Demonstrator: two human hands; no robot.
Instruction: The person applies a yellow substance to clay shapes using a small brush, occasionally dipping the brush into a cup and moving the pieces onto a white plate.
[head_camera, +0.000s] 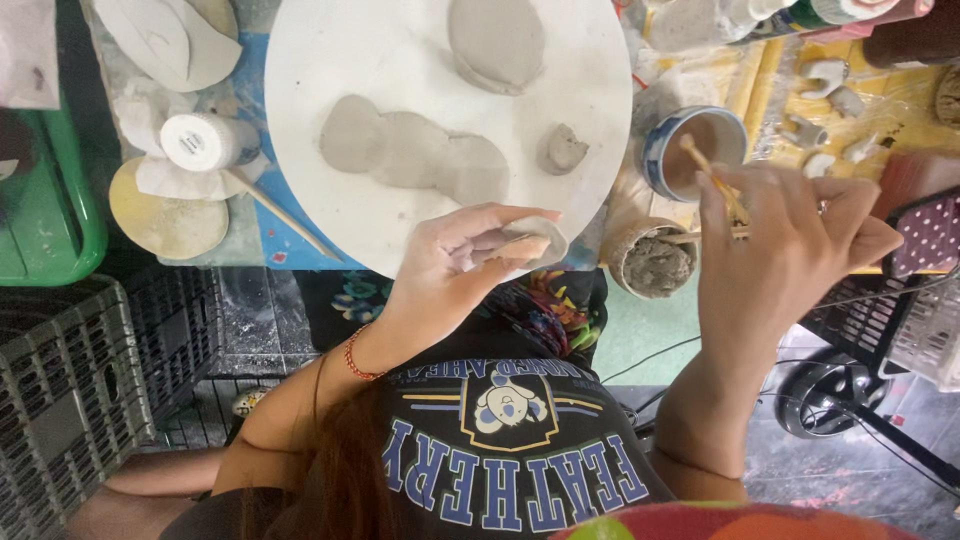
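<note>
A small flat clay piece sits pinched between the thumb and curled fingertips of the left hand, just off the near rim of the round white board. The right hand closes narrow fingers on a thin wooden stick, tip dipped in the blue-rimmed cup. Best load little slip and keep the piece level. Both wrists bend inward.

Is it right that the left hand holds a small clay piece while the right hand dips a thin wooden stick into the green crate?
Not quite. The head view shows the right hand dipping its stick into the blue-rimmed cup, not the crate. The left hand does hold the clay piece.
</note>
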